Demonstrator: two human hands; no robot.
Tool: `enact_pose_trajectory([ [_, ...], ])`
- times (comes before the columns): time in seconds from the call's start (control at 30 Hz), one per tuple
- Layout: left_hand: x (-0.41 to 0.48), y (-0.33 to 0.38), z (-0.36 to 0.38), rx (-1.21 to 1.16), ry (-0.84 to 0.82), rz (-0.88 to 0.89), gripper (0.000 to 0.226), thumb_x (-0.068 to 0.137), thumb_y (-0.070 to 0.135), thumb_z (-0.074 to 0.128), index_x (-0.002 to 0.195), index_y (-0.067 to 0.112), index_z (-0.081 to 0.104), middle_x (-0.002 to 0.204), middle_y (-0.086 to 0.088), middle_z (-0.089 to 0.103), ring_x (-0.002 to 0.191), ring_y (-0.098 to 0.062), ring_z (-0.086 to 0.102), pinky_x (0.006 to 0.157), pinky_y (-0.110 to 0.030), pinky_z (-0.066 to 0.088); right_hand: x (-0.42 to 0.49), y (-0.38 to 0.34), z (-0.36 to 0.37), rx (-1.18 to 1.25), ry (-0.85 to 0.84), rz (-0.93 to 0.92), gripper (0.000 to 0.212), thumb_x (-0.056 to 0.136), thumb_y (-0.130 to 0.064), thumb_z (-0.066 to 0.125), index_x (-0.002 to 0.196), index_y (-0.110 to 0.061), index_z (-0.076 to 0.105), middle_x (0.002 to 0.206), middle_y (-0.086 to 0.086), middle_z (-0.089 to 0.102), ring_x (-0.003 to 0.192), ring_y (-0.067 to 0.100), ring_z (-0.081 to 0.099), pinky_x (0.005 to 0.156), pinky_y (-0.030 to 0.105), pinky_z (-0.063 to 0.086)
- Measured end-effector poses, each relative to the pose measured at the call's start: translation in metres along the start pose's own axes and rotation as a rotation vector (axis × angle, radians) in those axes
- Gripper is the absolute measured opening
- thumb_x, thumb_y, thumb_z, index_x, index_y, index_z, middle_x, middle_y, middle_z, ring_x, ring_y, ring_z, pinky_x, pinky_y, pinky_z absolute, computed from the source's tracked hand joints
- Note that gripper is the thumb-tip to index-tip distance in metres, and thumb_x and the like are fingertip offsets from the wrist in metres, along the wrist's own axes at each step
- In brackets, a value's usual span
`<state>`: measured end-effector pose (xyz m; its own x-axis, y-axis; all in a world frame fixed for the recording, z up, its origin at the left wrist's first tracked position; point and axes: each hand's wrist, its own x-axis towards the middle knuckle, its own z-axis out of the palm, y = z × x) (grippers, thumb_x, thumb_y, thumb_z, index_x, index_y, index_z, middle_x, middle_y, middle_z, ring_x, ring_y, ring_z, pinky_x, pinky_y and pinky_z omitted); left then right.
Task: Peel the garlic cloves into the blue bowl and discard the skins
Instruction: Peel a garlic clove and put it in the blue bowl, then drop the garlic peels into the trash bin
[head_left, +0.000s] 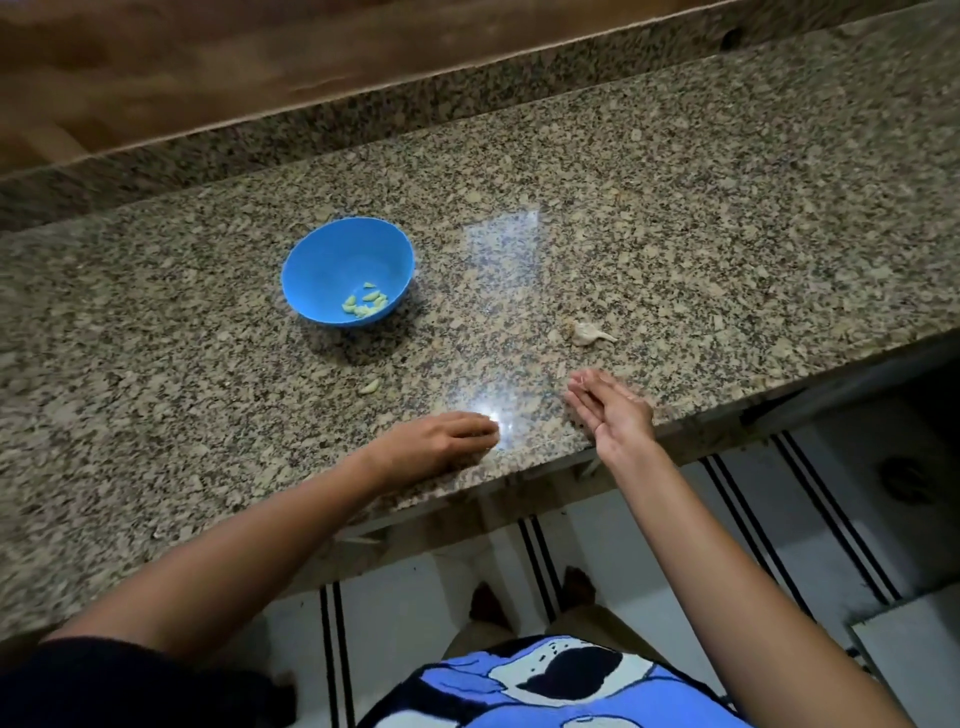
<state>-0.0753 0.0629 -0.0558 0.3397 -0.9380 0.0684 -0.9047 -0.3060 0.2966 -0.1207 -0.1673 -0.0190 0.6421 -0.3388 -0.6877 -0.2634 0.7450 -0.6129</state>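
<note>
On the granite counter (675, 234), left of middle and toward the far side, sat the blue bowl (332, 260), upright, with a small heap of peeled garlic cloves (366, 304) in its bottom on the near-right side. 1 loose peeled clove (370, 385) lay on the counter just near of the bowl, apart from it. To the right, well apart from the bowl, lay a pale garlic remnant with papery skin (589, 332), stem tip pointing right.

Left hand (441, 434) rested palm down on the counter close to the near edge, released, fingers loosely stretched toward the right; whether any skin was under it, can't tell. Right hand (608, 410) stood on its side at the near edge, released, fingers straight and together, palm facing left toward the left hand. The 2 hands were near each other but not touching. The remnant sat just far of the right fingertips, not touched.

Below the counter edge: white floor tiles with black stripes (753, 519), and blue patterned clothing (545, 686) at the bottom.
</note>
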Motion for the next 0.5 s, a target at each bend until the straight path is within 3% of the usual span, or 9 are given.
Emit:
enact_pose_trajectory([
  [0.17, -0.035, 0.008, 0.000, 0.134, 0.139, -0.059, 0.030, 0.091, 0.015, 0.045, 0.103, 0.001, 0.069, 0.103, -0.013, 0.068, 0.090, -0.026, 0.066, 0.073, -0.037, 0.058, -0.006, 0.020, 0.015, -0.065, -0.031, 0.010, 0.016, 0.084, -0.002, 0.062, 0.099, 0.004, 0.062, 0.087, 0.014, 0.068, 0.065, 0.014, 0.070, 0.067, 0.024, 0.058],
  [0.3, -0.047, 0.016, 0.005, 0.144, 0.165, -0.291, 0.018, 0.074, 0.006, 0.075, 0.090, 0.004, 0.066, 0.090, -0.012, 0.067, 0.076, -0.022, 0.066, 0.061, -0.032, 0.058, -0.015, 0.034, 0.034, -0.150, -0.115, 0.054, 0.015, 0.085, -0.001, 0.061, 0.099, 0.005, 0.062, 0.079, 0.012, 0.069, 0.066, 0.014, 0.069, 0.067, 0.025, 0.058],
  [0.4, -0.058, 0.031, -0.007, 0.004, 0.288, -0.719, 0.010, 0.075, 0.001, 0.073, 0.080, 0.007, 0.067, 0.076, -0.008, 0.067, 0.063, -0.019, 0.065, 0.054, -0.030, 0.056, -0.022, 0.050, 0.056, -0.243, -0.211, 0.123, 0.011, 0.086, 0.001, 0.060, 0.096, 0.005, 0.061, 0.067, 0.009, 0.070, 0.059, 0.012, 0.069, 0.062, 0.023, 0.058],
  [0.43, -0.061, 0.037, -0.017, -0.191, 0.400, -0.960, 0.008, 0.079, 0.000, 0.069, 0.079, 0.008, 0.069, 0.074, -0.004, 0.068, 0.063, -0.016, 0.065, 0.057, -0.028, 0.055, -0.024, 0.056, 0.063, -0.292, -0.265, 0.152, 0.008, 0.087, 0.001, 0.058, 0.094, 0.004, 0.060, 0.063, 0.007, 0.069, 0.057, 0.012, 0.068, 0.061, 0.022, 0.058],
  [0.5, -0.085, 0.042, -0.032, -0.847, 0.753, -1.396, 0.013, 0.083, -0.002, 0.064, 0.083, 0.008, 0.072, 0.074, 0.002, 0.070, 0.063, -0.008, 0.065, 0.060, -0.021, 0.054, -0.035, 0.078, 0.084, -0.420, -0.398, 0.226, 0.004, 0.088, 0.000, 0.058, 0.088, 0.002, 0.061, 0.061, 0.005, 0.069, 0.057, 0.010, 0.068, 0.060, 0.020, 0.057],
])
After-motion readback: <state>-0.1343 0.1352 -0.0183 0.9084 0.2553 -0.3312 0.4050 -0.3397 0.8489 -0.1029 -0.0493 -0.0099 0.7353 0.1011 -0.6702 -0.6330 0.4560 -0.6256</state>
